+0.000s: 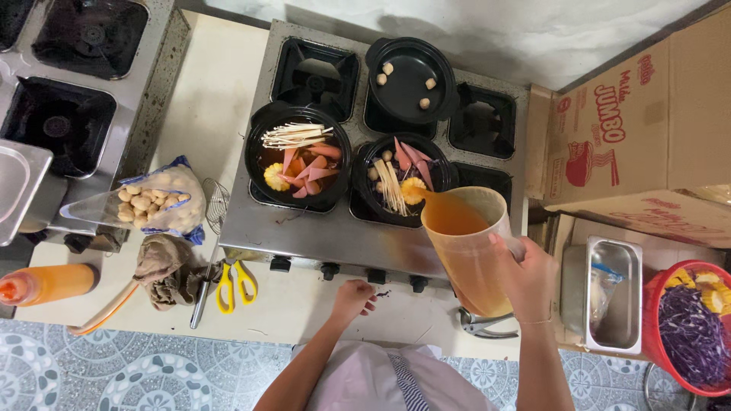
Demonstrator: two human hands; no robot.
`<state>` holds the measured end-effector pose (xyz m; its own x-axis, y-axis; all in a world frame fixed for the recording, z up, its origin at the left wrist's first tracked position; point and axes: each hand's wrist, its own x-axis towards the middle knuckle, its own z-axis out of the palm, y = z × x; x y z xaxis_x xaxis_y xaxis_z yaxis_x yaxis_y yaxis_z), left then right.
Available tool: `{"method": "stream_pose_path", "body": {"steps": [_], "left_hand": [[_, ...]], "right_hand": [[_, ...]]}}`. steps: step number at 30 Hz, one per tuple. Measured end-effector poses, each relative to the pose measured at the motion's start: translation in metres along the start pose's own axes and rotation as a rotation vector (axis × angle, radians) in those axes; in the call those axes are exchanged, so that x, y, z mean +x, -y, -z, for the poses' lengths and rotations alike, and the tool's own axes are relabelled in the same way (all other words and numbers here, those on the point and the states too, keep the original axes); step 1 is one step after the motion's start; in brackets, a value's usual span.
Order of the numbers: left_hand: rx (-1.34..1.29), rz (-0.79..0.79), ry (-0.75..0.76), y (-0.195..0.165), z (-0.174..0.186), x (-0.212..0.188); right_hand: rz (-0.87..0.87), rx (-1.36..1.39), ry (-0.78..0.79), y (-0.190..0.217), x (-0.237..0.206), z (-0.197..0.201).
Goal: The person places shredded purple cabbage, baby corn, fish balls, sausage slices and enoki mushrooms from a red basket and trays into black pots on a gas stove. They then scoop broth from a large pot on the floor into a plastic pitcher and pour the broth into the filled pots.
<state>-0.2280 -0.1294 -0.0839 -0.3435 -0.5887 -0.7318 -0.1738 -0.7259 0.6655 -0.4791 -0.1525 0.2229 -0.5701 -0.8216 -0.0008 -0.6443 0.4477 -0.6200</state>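
The counter point(228, 114) is a pale slab that carries a steel multi-burner stove point(304, 228). The stove lies directly ahead of both hands, and its row of knobs sits just beyond the left hand's fingertips. A brown cardboard box point(647, 122) stands to the far side of the right hand, with a steel tray point(601, 297) and a red basket of purple cabbage and corn point(689, 327) below it. The floor is patterned tile.

The right hand point(525, 278) is closed around the handle side of an orange plastic jug point(466, 247). The jug is tilted, with its long axis running from the hand up and to the left, and its spout meets the rim of the near right pot point(400, 186). Orange liquid reaches from the spout into that pot, which holds enoki mushrooms, pink sausage slices, a corn piece and small balls. The right hand is the nearer hand to this pot.

The left hand point(354, 297) rests on the counter edge just below the stove front, fingers loosely curled and holding nothing. Up and to its left stands the near left pot point(298, 164), with similar contents lying in brown liquid. Beyond both stands a far pot point(411, 80) holding only a few balls.

Further to the left of the left hand lie yellow scissors point(236, 285), a crumpled brown cloth point(164, 266), a wire skimmer point(213, 205), a bag of round balls point(152, 202) and an orange squeeze bottle point(46, 283).
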Motion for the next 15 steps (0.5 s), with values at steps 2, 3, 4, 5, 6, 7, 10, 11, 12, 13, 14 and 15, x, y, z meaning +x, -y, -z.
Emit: {"method": "stream_pose_path", "body": {"steps": [2,3,4,5,6,7,10,11,12,13,14,15], "left_hand": [[-0.001,-0.005,0.003,0.002,0.0,0.002],[-0.015,-0.01,0.008,0.004,0.0,0.003],[-0.029,-0.015,0.012,0.006,0.0,0.004],[-0.045,-0.042,0.015,0.008,0.0,0.005],[-0.061,-0.07,0.018,0.01,0.0,0.006],[-0.077,-0.097,0.021,0.012,-0.001,0.007],[-0.046,-0.159,0.088,0.015,-0.001,0.008],[0.016,-0.188,0.085,0.016,-0.002,0.008],[0.078,-0.217,0.083,0.017,-0.003,0.008],[0.14,-0.246,0.079,0.018,-0.004,0.007],[0.214,-0.286,0.077,0.019,-0.005,0.006],[0.288,-0.326,0.075,0.019,-0.006,0.005]], "right_hand": [[0.008,-0.003,0.0,0.0,0.0,0.0],[0.01,-0.001,0.001,0.0,0.0,0.001],[0.013,0.001,0.001,0.0,0.0,0.001],[0.015,0.003,0.002,0.0,0.0,0.001],[0.017,-0.007,-0.001,-0.001,0.0,0.001],[0.018,-0.017,-0.005,-0.001,0.0,0.001],[0.007,-0.039,-0.006,-0.004,0.001,0.0],[0.001,-0.046,-0.003,-0.005,0.001,0.0],[0.013,-0.035,-0.003,-0.005,0.001,-0.001],[0.027,-0.024,-0.003,-0.006,0.001,-0.001],[0.039,-0.013,-0.002,-0.006,0.001,-0.002],[0.041,-0.019,-0.005,-0.007,0.001,-0.002]]}}
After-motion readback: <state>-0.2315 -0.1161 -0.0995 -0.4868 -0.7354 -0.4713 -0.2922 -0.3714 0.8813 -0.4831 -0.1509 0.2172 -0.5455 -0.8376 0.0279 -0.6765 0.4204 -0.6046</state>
